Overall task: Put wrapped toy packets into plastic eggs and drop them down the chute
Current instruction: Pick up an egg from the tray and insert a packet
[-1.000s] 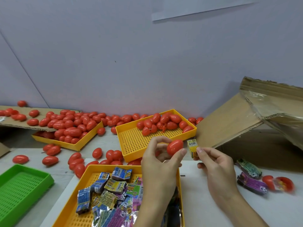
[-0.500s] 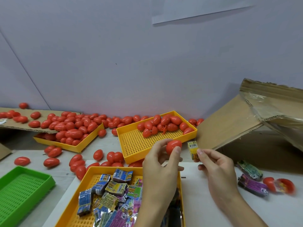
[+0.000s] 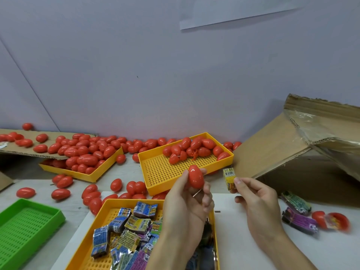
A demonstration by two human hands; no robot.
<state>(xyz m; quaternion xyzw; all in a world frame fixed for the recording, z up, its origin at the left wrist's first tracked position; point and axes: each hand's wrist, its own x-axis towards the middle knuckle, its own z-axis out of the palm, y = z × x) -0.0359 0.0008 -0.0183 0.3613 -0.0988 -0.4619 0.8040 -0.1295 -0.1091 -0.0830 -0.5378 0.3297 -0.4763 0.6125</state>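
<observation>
Pale worktop (image 3: 243, 240) below, the left hand (image 3: 187, 207) grips a closed red plastic egg (image 3: 196, 176) upright at its fingertips (above the yellow packet tray (image 3: 101, 215)); the right hand (image 3: 255, 199) pinches a yellow wrapped toy packet (image 3: 229, 177) just beside it.

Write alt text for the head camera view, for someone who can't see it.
A person's left hand holds a closed red plastic egg while the right hand pinches a small yellow toy packet beside it. Below lies a yellow tray of packets.
</observation>
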